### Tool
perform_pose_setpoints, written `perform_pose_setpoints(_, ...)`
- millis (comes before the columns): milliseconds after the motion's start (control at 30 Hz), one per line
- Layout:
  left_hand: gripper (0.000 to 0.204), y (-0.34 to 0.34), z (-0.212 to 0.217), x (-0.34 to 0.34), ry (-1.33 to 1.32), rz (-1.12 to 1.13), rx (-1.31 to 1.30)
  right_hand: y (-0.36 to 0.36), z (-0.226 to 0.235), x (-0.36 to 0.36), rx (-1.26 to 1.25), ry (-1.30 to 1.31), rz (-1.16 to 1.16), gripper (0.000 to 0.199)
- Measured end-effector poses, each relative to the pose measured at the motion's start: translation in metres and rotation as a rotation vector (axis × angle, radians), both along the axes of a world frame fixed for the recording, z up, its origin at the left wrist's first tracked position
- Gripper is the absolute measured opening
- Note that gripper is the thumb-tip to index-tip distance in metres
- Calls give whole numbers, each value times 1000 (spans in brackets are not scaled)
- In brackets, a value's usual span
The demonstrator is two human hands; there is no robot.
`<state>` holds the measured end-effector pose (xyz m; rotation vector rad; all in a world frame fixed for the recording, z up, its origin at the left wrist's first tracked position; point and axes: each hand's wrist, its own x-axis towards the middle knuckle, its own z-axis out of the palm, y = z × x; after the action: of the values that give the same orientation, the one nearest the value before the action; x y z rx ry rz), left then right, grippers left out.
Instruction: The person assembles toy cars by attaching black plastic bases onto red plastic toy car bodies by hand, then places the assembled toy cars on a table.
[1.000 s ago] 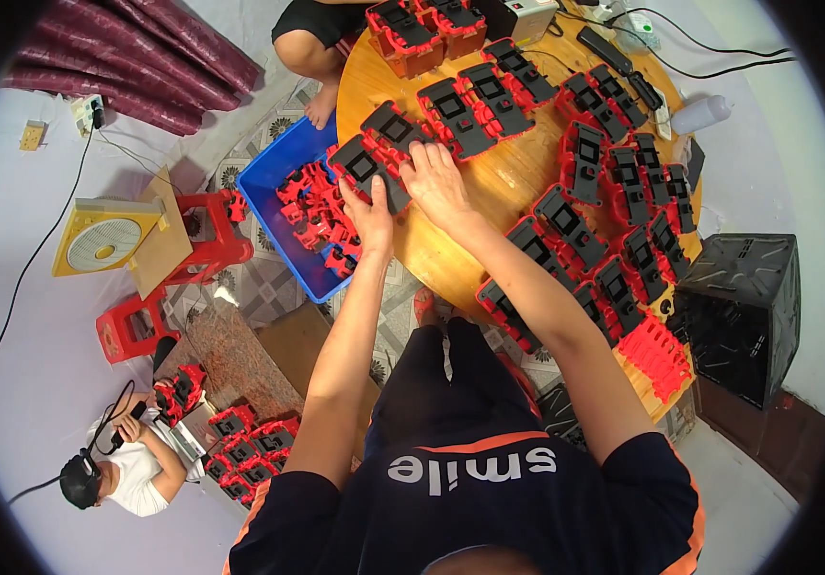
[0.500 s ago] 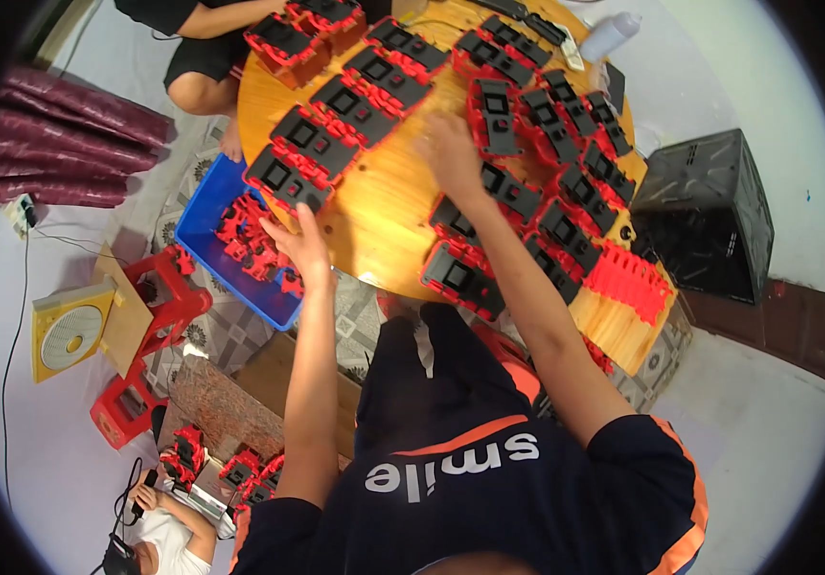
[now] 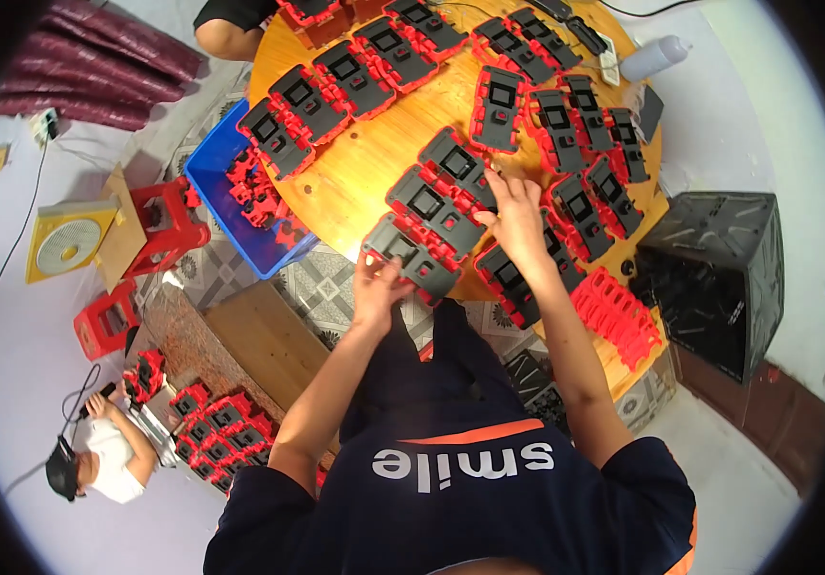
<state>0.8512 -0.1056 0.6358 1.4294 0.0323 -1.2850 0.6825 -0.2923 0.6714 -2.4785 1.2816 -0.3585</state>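
Three red-framed devices with black panels and small square screens lie in a slanting row on the round table: a near device [image 3: 429, 261], a middle device [image 3: 424, 203] and a far device [image 3: 453, 158]. At the near one's left edge, my left hand [image 3: 374, 292] has its fingers curled round the rim, a fingertip on the black panel. My right hand [image 3: 518, 218] rests by the far device's right end, thumb and fingers apart. Its fingertips seem to touch the edge. Another device [image 3: 506, 273] lies partly under my right wrist.
A longer row of similar devices [image 3: 343, 72] lines the table's far left, with more [image 3: 558, 125] grouped at right. Stacked red parts [image 3: 618, 316] lie at the right edge. A blue bin [image 3: 230, 225] holds red pieces. A bottle [image 3: 657, 57] and black crate [image 3: 710, 278] are at right.
My left hand has come from beside the bin to the near device. My right hand has come back from mid-table. The three-device row now sits further left, apart from the right-hand group.
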Motion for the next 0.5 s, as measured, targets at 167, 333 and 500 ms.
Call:
perform_pose_setpoints(167, 64, -32, -1, 40, -144, 236, -13, -20, -1, 38, -172, -132, 69, 58)
perform_pose_setpoints(333, 99, -46, 15, 41, -349, 326, 115, -71, 21, 46, -89, -174, -343, 68)
perform_pose_setpoints(500, 119, -66, 27, -9, -955, 76, 374, -115, -7, 44, 188, -97, -393, 82)
